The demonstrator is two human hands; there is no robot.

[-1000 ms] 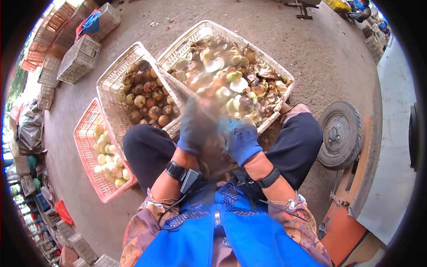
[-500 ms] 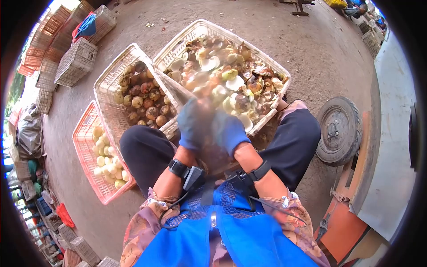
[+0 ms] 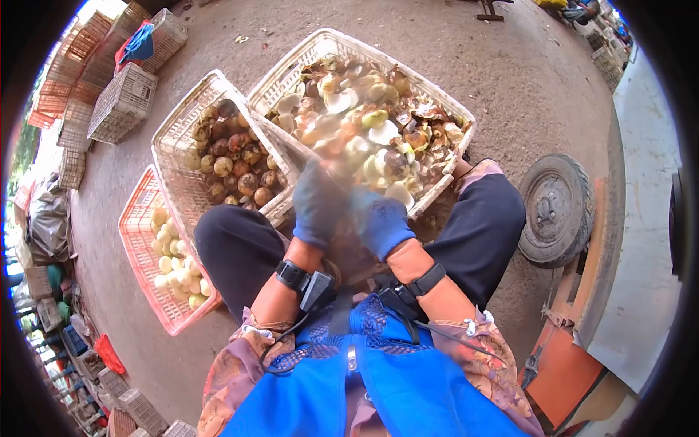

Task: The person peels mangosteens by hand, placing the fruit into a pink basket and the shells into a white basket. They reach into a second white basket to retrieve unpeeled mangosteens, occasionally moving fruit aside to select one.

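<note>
My left hand, in a blue glove, is above the near edge of the white crates, its fingers curled. Close beside it on the right, my right hand also wears a blue glove with its fingers bent inward. A blurred patch covers the space between them, so what either holds cannot be made out. Beyond the hands, a white crate holds peelings and cut pale pieces. Brown round produce lies in another white crate to the left. Peeled pale produce lies in a pink crate.
A wheel stands right of my knee, beside a metal sheet and an orange panel. Stacked crates line the far left. A red bag lies at the lower left.
My right hand has shifted slightly right and down, and its wrist has turned a little. My left hand stays nearly in place. The crates look unchanged.
</note>
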